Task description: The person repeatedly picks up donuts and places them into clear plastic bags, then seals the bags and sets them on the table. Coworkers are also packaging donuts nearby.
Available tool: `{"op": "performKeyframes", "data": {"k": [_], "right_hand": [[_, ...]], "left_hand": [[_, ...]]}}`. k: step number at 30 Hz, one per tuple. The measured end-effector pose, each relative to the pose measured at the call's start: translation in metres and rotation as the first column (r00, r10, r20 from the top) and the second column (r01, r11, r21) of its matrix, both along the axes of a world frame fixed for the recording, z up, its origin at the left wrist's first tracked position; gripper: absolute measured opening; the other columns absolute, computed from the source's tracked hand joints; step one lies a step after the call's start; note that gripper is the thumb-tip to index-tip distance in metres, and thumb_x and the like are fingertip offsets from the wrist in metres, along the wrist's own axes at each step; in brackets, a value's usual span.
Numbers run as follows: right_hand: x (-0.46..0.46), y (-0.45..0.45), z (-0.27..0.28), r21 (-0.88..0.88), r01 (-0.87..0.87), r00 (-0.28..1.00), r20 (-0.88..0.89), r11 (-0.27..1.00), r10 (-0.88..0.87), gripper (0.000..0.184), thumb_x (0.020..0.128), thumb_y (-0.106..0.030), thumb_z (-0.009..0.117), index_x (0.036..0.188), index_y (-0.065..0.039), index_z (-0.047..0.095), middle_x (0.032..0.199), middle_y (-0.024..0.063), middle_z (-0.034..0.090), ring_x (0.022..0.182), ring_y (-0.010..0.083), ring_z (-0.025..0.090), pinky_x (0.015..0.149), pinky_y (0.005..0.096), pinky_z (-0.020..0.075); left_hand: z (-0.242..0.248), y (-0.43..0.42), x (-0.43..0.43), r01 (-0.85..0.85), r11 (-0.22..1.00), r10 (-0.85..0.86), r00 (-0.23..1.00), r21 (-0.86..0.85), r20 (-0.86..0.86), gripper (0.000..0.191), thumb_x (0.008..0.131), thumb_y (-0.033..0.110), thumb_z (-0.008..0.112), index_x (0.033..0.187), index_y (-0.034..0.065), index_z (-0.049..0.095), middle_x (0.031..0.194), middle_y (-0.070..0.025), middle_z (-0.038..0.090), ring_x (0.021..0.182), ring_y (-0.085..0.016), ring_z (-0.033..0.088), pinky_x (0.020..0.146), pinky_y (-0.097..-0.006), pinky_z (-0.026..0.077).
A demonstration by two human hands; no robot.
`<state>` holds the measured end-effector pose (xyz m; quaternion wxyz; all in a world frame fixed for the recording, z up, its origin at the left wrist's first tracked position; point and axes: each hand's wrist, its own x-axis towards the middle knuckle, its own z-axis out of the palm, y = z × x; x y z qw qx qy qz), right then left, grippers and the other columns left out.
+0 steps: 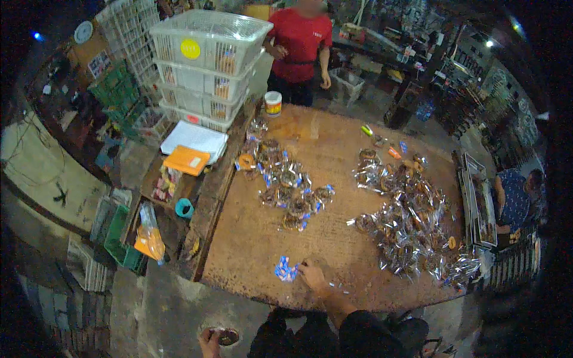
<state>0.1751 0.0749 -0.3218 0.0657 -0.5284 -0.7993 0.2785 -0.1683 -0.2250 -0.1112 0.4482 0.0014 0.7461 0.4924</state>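
Below the table's front edge, at the bottom left, my left hand (208,343) holds a dark-topped doughnut (229,337) by its side. My right hand (312,275) reaches over the wooden table, its fingertips at the right edge of a small pile of blue labels (284,270). Whether a label is pinched there is too small to tell. Farther back lies a group of doughnuts in clear wrappers with blue labels (293,179). On the right spreads a larger heap of clear-wrapped doughnuts (409,219), where hardly any blue shows.
Stacked lidded plastic crates (206,67) stand at the back left, near a white tub (272,104). A side bench carries an orange envelope (186,160) and a teal cup (184,208). One person in red (299,44) stands behind the wooden table (264,241); another (515,197) is at the right.
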Motion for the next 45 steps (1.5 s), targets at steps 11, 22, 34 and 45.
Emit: {"op": "performKeyframes", "data": {"k": [11, 22, 34, 45], "right_hand": [[0.032, 0.014, 0.004, 0.016, -0.394, 0.915, -0.087, 0.919, 0.394, 0.043, 0.086, -0.02, 0.071, 0.128, -0.027, 0.062, 0.126, 0.013, 0.058, 0.106, 0.0359, 0.064, 0.082, 0.0477, 0.0564], [0.018, 0.003, 0.007, 0.208, -0.022, 0.947, -0.31, 0.978, 0.087, 0.02, 0.088, -0.028, 0.071, 0.1, -0.012, 0.073, 0.106, 0.0152, 0.068, 0.092, 0.0363, 0.067, 0.075, 0.0458, 0.055], [0.07, -0.038, 0.093, -0.071, 0.452, 0.724, -0.552, 0.889, -0.413, 0.018, 0.089, -0.017, 0.07, 0.084, 0.0, 0.073, 0.068, 0.0084, 0.067, 0.06, 0.015, 0.06, 0.054, 0.0348, 0.0471], [0.017, -0.081, 0.29, -0.153, 0.298, 0.894, -0.301, 0.942, -0.331, 0.021, 0.087, -0.019, 0.074, 0.09, 0.001, 0.074, 0.076, 0.0136, 0.071, 0.068, 0.0221, 0.066, 0.063, 0.0348, 0.0514]], "left_hand": [[0.049, 0.042, 0.036, 0.255, 0.963, -0.266, 0.947, -0.083, -0.179, 0.032, 0.093, 0.019, 0.067, 0.119, -0.0014, 0.062, 0.11, -0.0125, 0.066, 0.101, -0.025, 0.061, 0.089, -0.0392, 0.048], [0.064, 0.013, 0.091, 0.312, 0.942, -0.332, 0.92, -0.123, -0.208, 0.037, 0.1, 0.023, 0.06, 0.13, 0.0, 0.063, 0.125, -0.018, 0.065, 0.115, -0.031, 0.063, 0.1, -0.0434, 0.05], [0.012, 0.121, 0.125, 0.609, 0.788, -0.502, 0.718, 0.086, -0.481, 0.021, 0.09, 0.016, 0.07, 0.1, -0.0018, 0.069, 0.082, -0.0109, 0.067, 0.076, -0.014, 0.062, 0.069, -0.0331, 0.051], [-0.024, 0.195, 0.186, 0.914, 0.28, -0.692, 0.404, 0.293, -0.599, 0.024, 0.09, 0.02, 0.072, 0.106, 0.0028, 0.071, 0.086, -0.0108, 0.069, 0.079, -0.02, 0.064, 0.073, -0.0353, 0.052]]}}
